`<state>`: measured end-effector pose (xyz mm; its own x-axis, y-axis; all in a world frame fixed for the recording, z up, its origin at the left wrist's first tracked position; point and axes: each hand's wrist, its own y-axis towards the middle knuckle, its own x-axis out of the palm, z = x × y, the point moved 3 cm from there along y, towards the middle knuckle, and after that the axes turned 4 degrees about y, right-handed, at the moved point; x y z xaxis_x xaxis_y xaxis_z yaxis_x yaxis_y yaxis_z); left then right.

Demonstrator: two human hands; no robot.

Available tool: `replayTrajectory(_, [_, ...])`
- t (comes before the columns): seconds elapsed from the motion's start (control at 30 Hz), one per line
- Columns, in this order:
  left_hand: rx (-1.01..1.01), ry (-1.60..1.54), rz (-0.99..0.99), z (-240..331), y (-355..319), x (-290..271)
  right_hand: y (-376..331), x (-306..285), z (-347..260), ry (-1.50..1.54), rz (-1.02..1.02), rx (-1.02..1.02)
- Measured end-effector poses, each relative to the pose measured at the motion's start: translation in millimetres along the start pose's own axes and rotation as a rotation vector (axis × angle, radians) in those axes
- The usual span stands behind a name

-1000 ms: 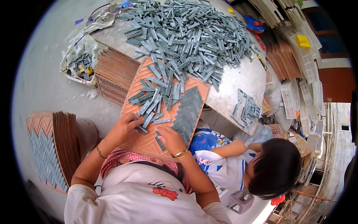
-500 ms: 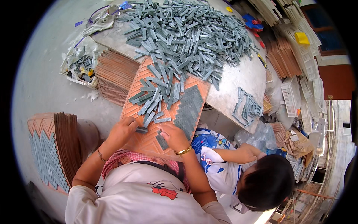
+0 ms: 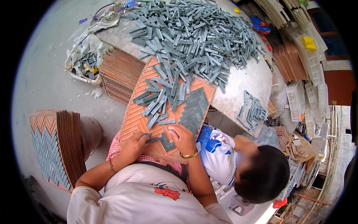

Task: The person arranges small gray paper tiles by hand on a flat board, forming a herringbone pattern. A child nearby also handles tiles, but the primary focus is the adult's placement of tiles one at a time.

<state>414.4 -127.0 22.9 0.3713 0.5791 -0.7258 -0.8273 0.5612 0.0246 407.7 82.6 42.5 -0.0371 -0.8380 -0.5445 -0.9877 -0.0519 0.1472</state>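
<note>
An orange tray (image 3: 128, 119) with herringbone grooves leans from my lap onto the table edge. Grey-green stone strips (image 3: 194, 110) fill grooves along its right side, and a loose heap of strips (image 3: 160, 95) covers its upper middle. My left hand (image 3: 134, 147) is closed at the tray's lower left, fingertips on one short strip (image 3: 152, 140). To its right, my right hand (image 3: 182, 139) curls its fingers over the tray beside a few set strips (image 3: 166, 142). Whatever its fingertips hold is hidden.
A big pile of strips (image 3: 194, 41) covers the table (image 3: 238, 80). Orange trays are stacked at left (image 3: 71, 149) and beside the table (image 3: 121, 69). A bag-lined box (image 3: 84, 67) stands on the floor. Another person (image 3: 223, 156) sits close at my right.
My left hand has moved right and down with the strip, to the lower grooves. My right hand has shifted slightly right. The other person's arm and head have moved a little.
</note>
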Motion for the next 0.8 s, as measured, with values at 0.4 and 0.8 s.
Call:
replayTrajectory(0.4, [-0.051, 0.136, -0.028, 5.4, 8.1, 15.8, -12.7, 1.0, 2.5, 0.038, -0.009, 0.032])
replayTrajectory(0.8, [-0.017, 0.110, 0.102, -16.5, 14.8, -24.6, -7.1, 0.7, 6.0, -0.030, 0.095, -0.021])
